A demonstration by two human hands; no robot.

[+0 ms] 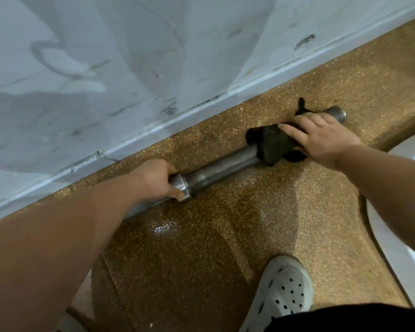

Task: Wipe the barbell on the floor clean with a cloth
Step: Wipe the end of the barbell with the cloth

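A steel barbell lies on the speckled brown floor, parallel to the wall, its sleeve end at the upper right. My left hand grips the bar at the shiny collar, thumb on the collar's front. A dark cloth is wrapped over the sleeve. My right hand lies on top of the cloth, fingers curled over it and the sleeve. The thinner shaft runs down-left and is hidden under my left forearm.
A pale marble-patterned wall with a white skirting strip rises just behind the bar. A white object edges the floor at the right. My foot in a white perforated clog stands at the bottom. A wet patch glints on the floor.
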